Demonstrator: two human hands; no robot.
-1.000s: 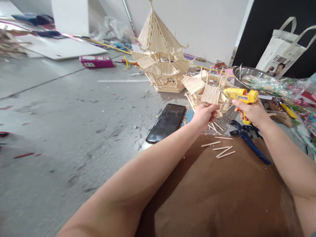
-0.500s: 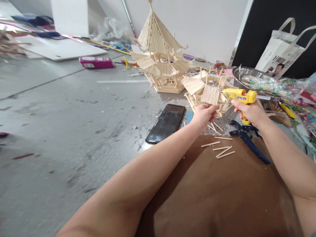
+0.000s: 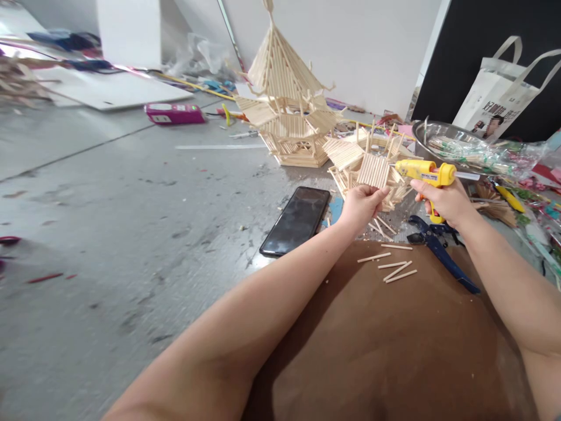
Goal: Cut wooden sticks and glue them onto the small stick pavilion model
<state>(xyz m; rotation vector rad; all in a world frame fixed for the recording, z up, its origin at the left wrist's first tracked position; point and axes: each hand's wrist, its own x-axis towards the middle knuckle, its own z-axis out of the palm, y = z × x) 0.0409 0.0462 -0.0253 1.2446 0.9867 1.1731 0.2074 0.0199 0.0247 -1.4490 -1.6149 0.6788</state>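
Two hands busy | left hand [image 3: 362, 204] pinches stick panel [image 3: 374, 170] upright above floor | right hand [image 3: 440, 199] grips glue gun [image 3: 424, 172], nozzle at panel's edge | step: gluing; next needs steady aim.

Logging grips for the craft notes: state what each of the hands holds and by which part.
Left hand pinches the small stick panel by its lower edge. Right hand grips the yellow glue gun by its handle.
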